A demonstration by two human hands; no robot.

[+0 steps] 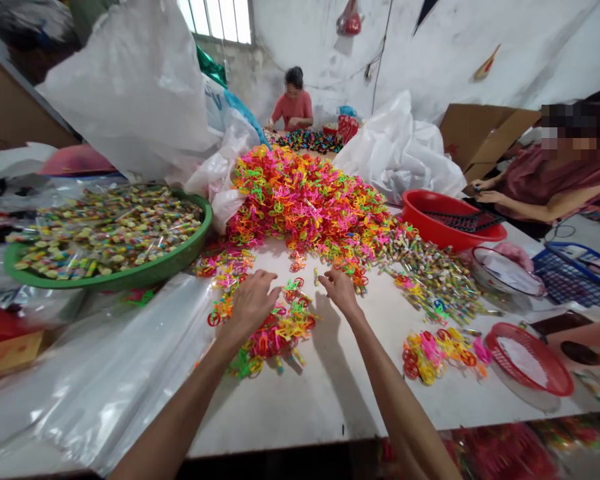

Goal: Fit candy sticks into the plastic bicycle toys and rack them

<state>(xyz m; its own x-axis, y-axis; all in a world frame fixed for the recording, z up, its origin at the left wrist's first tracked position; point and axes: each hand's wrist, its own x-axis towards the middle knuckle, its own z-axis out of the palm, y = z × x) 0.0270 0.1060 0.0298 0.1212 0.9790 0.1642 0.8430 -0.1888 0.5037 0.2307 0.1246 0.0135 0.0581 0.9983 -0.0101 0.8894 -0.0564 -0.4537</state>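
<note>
My left hand (254, 299) is over a small pile of coloured plastic pieces (275, 333) on the white table, its thumb and fingers apart with nothing visible between them. To the right, my right hand (342, 291) has its fingertips closed at a small yellowish tube (317, 275), which stands out from them. Beyond both hands rises a large heap of pink, orange, yellow and green plastic pieces (305, 200). Many small filled tubes (440, 280) lie loose to the right of that heap.
A green basin (207, 230) full of wrapped tubes stands at left, beside flat clear plastic bags (125, 373). On the right are a red basin (415, 217), a red basket (563, 380) and a smaller coloured pile (445, 353). Two people sit nearby, at the far end (294, 107) and right (545, 173).
</note>
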